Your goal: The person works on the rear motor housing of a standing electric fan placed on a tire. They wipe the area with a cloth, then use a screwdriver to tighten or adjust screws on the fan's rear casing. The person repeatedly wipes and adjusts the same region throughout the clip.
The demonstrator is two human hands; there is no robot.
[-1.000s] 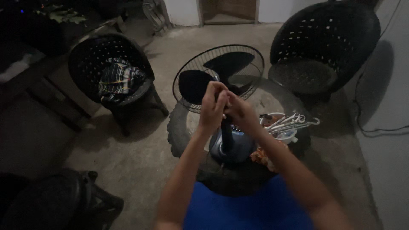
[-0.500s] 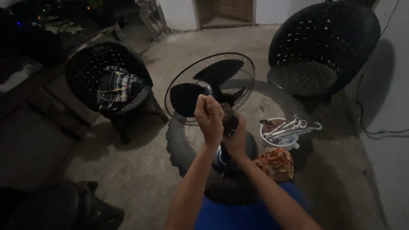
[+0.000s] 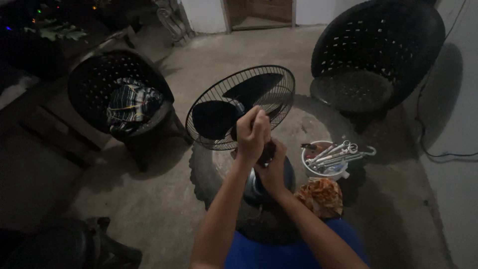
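Both hands are working at the back of a fan point(image 3: 239, 107) that is lying tilted on a round, tyre-like bench point(image 3: 219, 174) in a dim room. The left hand point(image 3: 252, 133) is sitting closed in a fist just behind the wire guard point(image 3: 279, 94), and the right hand point(image 3: 274, 167) is curling closed right beneath it, the two touching; something small and dark is showing between them, but it is too dark to tell what it is or which hand is gripping it. The dark blades point(image 3: 214, 117) are sitting inside the guard, facing away from the person toward the floor beyond. The hands and forearms are covering the fan's motor housing and most of its neck, so that part is hidden. Just right of the hands a white bowl point(image 3: 323, 169) is holding several wrenches point(image 3: 338, 152) whose ends are sticking out over its rim. Near the right forearm an orange patterned cloth point(image 3: 321, 197) is lying bunched on the bench edge. A black perforated chair point(image 3: 378, 55) is standing well apart at the upper right, and another chair point(image 3: 99, 84) at the left is carrying a folded plaid cloth point(image 3: 132, 107). A cable point(image 3: 443, 152) is running along the floor by the right wall.
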